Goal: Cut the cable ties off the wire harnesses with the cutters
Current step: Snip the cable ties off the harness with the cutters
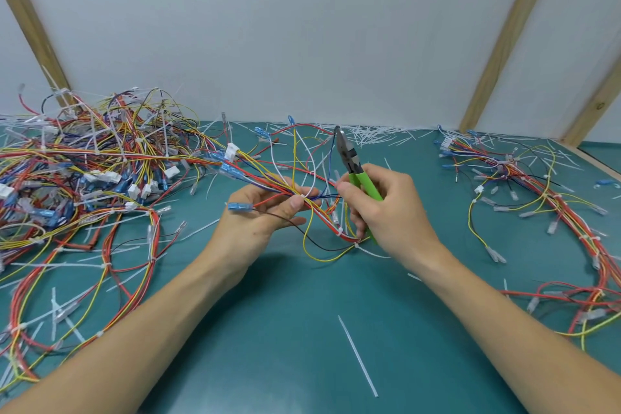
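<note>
The left hand (265,212) is pinching a bundle of wires (292,190) between thumb and fingers, palm turned up, holding it just above the green table (302,329). A small white cable tie (303,196) is sitting on the bundle right at the thumb tip. The right hand (386,212) is gripping the green-handled cutters (356,171), fingers curled round the handles, with the dark metal head pointing up and away, just beside the wires fanning out of the left hand (whether the blades are parted or closed, I cannot tell at this angle). Below the hands, the same harness is looping down in red, yellow and black strands, and another white tie (340,230) is showing on the red strand near the right hand's lower fingers. A blue connector (239,206) is dangling off a red wire at the left hand's near side.

Further out, a big tangled heap of harnesses (84,171) is lying on the table's left side, full of white ties and blue and white plugs. On the right, a looser pile of harnesses (537,195) is spreading along the table. Cut tie offcuts (376,136) are scattering along the back edge against the white wall (302,27), and one long white strip (358,356) is lying near the front between the forearms.
</note>
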A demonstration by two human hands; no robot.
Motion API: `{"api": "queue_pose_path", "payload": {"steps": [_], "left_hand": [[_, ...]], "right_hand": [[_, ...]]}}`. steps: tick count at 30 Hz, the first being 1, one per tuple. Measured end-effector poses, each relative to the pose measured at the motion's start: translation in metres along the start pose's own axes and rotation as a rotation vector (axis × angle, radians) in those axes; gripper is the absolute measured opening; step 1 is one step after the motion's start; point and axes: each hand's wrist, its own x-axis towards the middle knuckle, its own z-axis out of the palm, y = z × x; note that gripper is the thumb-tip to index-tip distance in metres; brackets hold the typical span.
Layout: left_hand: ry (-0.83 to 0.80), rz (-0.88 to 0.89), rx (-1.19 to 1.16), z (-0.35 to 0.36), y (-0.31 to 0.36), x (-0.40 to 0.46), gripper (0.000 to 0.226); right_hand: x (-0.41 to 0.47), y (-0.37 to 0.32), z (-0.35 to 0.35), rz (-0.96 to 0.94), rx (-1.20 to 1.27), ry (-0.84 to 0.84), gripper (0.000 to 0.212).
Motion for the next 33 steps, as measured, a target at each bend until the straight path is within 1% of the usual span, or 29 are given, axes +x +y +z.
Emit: {"api": "queue_pose_path", "payload": {"steps": [2,6,11,13,15,17,19,20,22,23,26,29,31,33], "left_hand": [[-0.006,-0.008,-0.01,0.001,0.001,0.0,0.033],[0.034,0.001,0.025,0.002,0.004,-0.002,0.017],[0.082,-0.009,0.07,0.004,0.008,-0.001,0.014],[0.098,-0.018,0.065,0.005,0.009,0.0,0.012],[0.112,-0.013,0.062,0.005,0.008,-0.001,0.014],[0.117,0.0,0.071,0.002,0.007,-0.002,0.017],[0.101,0.0,0.059,0.0,0.007,-0.002,0.022],[0.084,-0.007,0.032,0.0,0.006,-0.002,0.023],[0.04,-0.018,-0.057,0.0,0.005,-0.002,0.017],[0.021,-0.019,-0.096,0.0,0.006,-0.002,0.013],[0.003,-0.027,-0.186,0.0,0.006,0.0,0.014],[0.004,-0.049,-0.25,-0.001,0.006,0.002,0.013],[0.005,-0.06,-0.278,-0.001,0.007,0.002,0.011],[0.005,-0.055,-0.253,-0.001,0.008,0.001,0.011]], "right_hand": [[-0.001,0.0,0.002,-0.007,0.001,-0.038,0.013],[-0.004,-0.001,0.006,-0.009,0.014,-0.083,0.009],[-0.005,-0.001,0.005,-0.022,-0.001,-0.137,0.01],[-0.005,0.0,0.006,-0.022,-0.008,-0.132,0.01],[-0.003,0.002,0.006,-0.015,-0.009,-0.079,0.011],[-0.001,0.004,0.004,-0.001,-0.01,0.009,0.01],[0.002,0.005,0.0,0.015,-0.033,0.096,0.013],[0.004,0.006,-0.002,0.024,-0.04,0.129,0.017],[0.006,0.007,-0.006,0.041,-0.028,0.159,0.02],[0.006,0.007,-0.007,0.05,-0.015,0.157,0.021],[0.005,0.01,-0.005,0.048,-0.009,0.106,0.017],[0.002,0.008,-0.001,0.028,-0.004,0.029,0.003],[0.0,0.007,0.001,0.003,-0.024,-0.006,0.009],[0.0,0.006,0.001,-0.026,-0.059,-0.011,0.019]]}}
